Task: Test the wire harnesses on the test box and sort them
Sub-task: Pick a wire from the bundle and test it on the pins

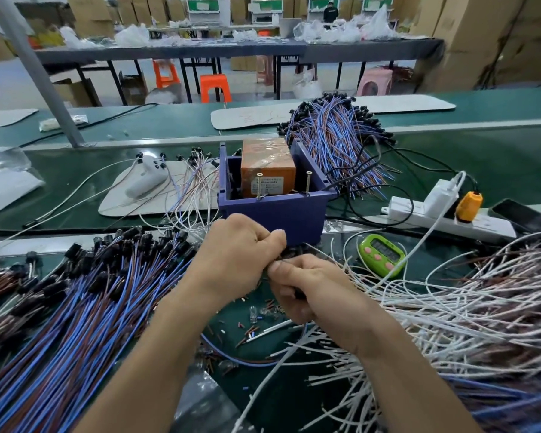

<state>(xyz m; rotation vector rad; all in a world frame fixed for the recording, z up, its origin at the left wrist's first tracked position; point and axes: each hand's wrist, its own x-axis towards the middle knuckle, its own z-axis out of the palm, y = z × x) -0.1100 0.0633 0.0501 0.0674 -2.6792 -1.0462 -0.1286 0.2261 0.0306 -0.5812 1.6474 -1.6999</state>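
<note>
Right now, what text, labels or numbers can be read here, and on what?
Nothing can be read.
Label on the orange block in the blue box: print too small and blurred.
Green timer display: digits unreadable.
White mat behind: faint scrawl, unreadable.

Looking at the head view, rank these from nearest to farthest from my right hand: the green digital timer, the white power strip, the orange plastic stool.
1. Green digital timer, on the bench just right of the right hand.
2. White power strip, farther back on the right.
3. Orange plastic stool, on the floor beyond the benches.
</note>
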